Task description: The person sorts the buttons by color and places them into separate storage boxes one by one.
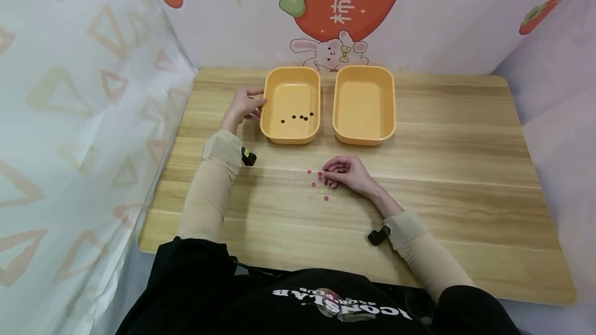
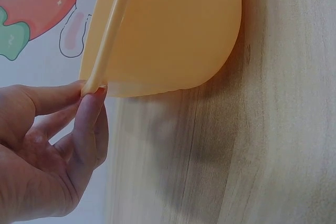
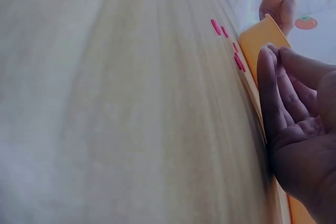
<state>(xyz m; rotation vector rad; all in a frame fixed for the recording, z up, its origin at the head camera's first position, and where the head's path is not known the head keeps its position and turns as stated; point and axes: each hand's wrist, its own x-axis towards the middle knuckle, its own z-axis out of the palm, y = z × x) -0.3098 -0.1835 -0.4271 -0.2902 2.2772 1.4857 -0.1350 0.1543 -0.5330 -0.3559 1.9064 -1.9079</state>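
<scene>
My left hand pinches the rim of the left yellow box between thumb and fingers, at the box's left side. Several small black discs lie on that box's floor. Over the table in front of the boxes is my right hand, thumb and index fingertips brought together. A dark bit, like one of the black discs, shows at those fingertips in the head view. Beside and beneath the fingers lie several small pink discs, flat on the wood. The right fingers partly hide some of them.
A second yellow box, with no discs visible inside, stands just right of the first. Both sit towards the back of the wooden table, before a printed cloth. Another patterned cloth hangs along the left side.
</scene>
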